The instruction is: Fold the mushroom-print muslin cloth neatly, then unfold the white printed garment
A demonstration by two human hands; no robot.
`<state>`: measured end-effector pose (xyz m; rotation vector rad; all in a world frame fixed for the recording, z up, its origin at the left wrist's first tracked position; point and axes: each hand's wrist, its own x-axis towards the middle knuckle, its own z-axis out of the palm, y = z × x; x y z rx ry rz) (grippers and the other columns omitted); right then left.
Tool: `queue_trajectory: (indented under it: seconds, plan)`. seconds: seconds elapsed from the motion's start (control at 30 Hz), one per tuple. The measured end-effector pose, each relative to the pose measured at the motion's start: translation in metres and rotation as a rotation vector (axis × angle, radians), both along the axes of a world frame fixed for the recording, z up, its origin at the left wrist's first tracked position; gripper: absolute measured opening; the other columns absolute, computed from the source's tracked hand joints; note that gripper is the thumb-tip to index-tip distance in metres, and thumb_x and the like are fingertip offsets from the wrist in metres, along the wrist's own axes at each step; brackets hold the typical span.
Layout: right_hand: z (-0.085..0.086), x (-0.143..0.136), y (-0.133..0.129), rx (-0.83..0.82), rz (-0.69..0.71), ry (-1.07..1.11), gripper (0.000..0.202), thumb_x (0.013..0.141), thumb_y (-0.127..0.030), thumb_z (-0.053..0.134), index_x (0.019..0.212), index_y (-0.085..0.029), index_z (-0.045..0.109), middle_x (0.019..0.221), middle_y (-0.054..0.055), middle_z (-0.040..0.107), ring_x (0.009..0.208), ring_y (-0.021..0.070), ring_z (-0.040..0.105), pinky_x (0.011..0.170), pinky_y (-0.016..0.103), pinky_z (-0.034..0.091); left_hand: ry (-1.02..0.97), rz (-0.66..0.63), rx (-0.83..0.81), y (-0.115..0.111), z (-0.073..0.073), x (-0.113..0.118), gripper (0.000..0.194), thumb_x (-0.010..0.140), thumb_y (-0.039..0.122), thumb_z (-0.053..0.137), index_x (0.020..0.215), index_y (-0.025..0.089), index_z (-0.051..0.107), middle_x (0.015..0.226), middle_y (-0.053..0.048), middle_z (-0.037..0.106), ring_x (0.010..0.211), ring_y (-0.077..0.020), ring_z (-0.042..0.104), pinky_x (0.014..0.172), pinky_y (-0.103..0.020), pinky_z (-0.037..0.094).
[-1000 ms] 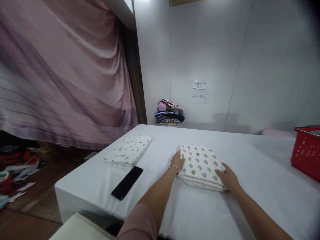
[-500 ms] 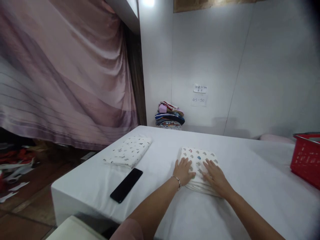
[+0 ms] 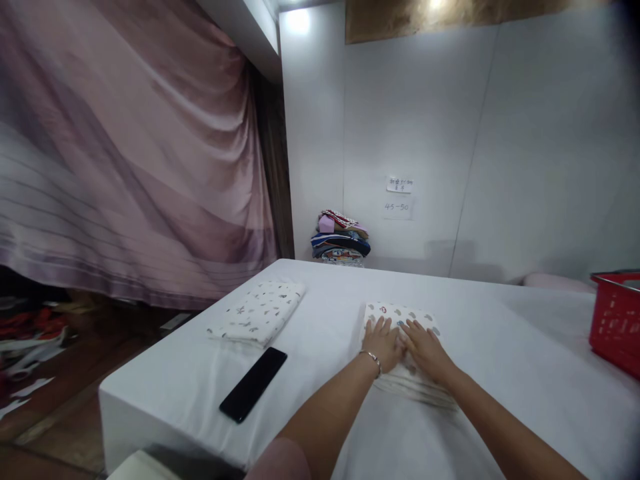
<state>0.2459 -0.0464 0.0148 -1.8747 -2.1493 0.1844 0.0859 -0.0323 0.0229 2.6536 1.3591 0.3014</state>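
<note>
A folded white cloth [image 3: 417, 383] printed with small grey, red and blue shapes lies on the white-covered table [image 3: 320, 313]. Flat on top of it rests my left hand [image 3: 383, 345], a bracelet at the wrist, fingers stretched out. My right hand [image 3: 424, 350] is spread on the same cloth just beside it, the thumbs close together. Both palms hide the middle of the print. To the left lies a second folded white cloth [image 3: 263, 310] with a small dark print, apart from both hands.
A black phone [image 3: 254, 385] lies near the table's left front edge. A red basket [image 3: 617, 323] stands at the far right. Behind the table's back edge, a stack of folded fabrics [image 3: 341, 240] is against the wall. A pink curtain [image 3: 200, 147] hangs at left.
My left hand has slid right across the cloth, so the two hands are now closer together. The view has tilted up slightly.
</note>
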Motion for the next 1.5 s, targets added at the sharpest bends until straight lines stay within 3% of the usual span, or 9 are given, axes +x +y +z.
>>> queue_trajectory:
  seconds: [0.2,0.33,0.53,0.67,0.8,1.0,1.1,1.3,1.5]
  plan:
    - [0.006,-0.004,0.037,0.045,-0.017,-0.019,0.056,0.091,-0.042,0.027,0.137,-0.013,0.041,0.147,0.012,0.031,0.138,0.0268,0.020,0.110,0.048,0.016,-0.015,0.018,-0.070,-0.002,-0.027,-0.004,0.066,0.087,0.057,0.020,0.141,0.022,0.034,0.150,-0.007,0.025,0.140,-0.0248,0.014,0.114,-0.050,0.003]
    - [-0.001,-0.001,0.056,0.095,-0.044,-0.073,0.055,0.090,-0.043,0.031,0.137,-0.014,0.041,0.148,0.013,0.029,0.138,0.0286,0.018,0.109,0.051,0.017,-0.059,0.006,-0.087,-0.003,-0.026,-0.006,0.067,0.085,0.058,0.023,0.142,0.024,0.033,0.151,-0.005,0.024,0.140,-0.0252,0.014,0.115,-0.048,0.004]
    - [-0.034,0.020,0.062,0.076,-0.042,-0.119,0.053,0.088,-0.043,0.035,0.133,-0.016,0.047,0.143,0.015,0.037,0.134,0.0331,0.028,0.108,0.054,0.015,-0.088,0.009,-0.103,-0.002,-0.030,-0.009,0.065,0.084,0.059,0.023,0.142,0.031,0.030,0.151,-0.001,0.022,0.141,-0.0224,0.012,0.116,-0.045,0.001]
    - [-0.043,0.023,0.060,0.096,-0.045,-0.138,0.054,0.088,-0.045,0.034,0.134,-0.018,0.046,0.143,0.013,0.037,0.134,0.0318,0.028,0.109,0.053,0.014,-0.068,0.017,-0.223,0.015,-0.017,-0.001,0.064,0.083,0.061,0.027,0.137,0.030,0.040,0.150,-0.004,0.026,0.139,-0.0265,0.018,0.114,-0.050,0.010]
    - [-0.042,0.020,0.059,0.100,-0.049,-0.177,0.056,0.090,-0.043,0.030,0.135,-0.015,0.044,0.144,0.014,0.034,0.135,0.0311,0.027,0.110,0.052,0.013,-0.103,0.107,-0.125,0.037,-0.001,0.007,0.066,0.085,0.059,0.021,0.138,0.025,0.039,0.152,-0.005,0.022,0.140,-0.0268,0.014,0.113,-0.051,0.010]
    - [-0.031,0.025,0.070,-0.005,-0.059,-0.148,0.055,0.090,-0.045,0.029,0.137,-0.020,0.041,0.145,0.010,0.035,0.135,0.0288,0.027,0.108,0.053,0.016,0.008,0.138,-0.160,0.044,-0.022,0.004,0.075,0.084,0.062,0.019,0.145,0.019,0.025,0.153,-0.007,0.015,0.141,-0.0258,0.006,0.114,-0.049,0.003]
    - [-0.027,0.035,0.075,0.033,-0.103,-0.144,0.054,0.090,-0.045,0.031,0.137,-0.021,0.041,0.145,0.011,0.036,0.136,0.0286,0.025,0.108,0.054,0.017,0.011,0.136,-0.161,0.045,-0.028,0.004,0.077,0.083,0.064,0.018,0.145,0.019,0.025,0.153,-0.008,0.014,0.141,-0.0267,0.005,0.114,-0.051,0.003]
    - [-0.034,0.047,0.067,-0.030,-0.155,-0.079,0.058,0.092,-0.048,0.026,0.139,-0.016,0.036,0.150,0.011,0.025,0.138,0.0273,0.017,0.106,0.054,0.020,0.033,0.146,-0.159,0.047,-0.024,0.009,0.069,0.085,0.060,0.023,0.144,0.025,0.026,0.153,-0.003,0.016,0.141,-0.0246,0.007,0.113,-0.048,0.003]
    - [-0.023,0.047,0.068,-0.113,-0.147,0.006,0.057,0.090,-0.049,0.030,0.138,-0.019,0.036,0.151,0.009,0.022,0.139,0.0263,0.013,0.107,0.056,0.016,0.068,0.150,-0.210,0.048,-0.021,0.012,0.070,0.085,0.062,0.021,0.144,0.025,0.022,0.154,-0.002,0.010,0.141,-0.0233,0.003,0.113,-0.049,0.002]
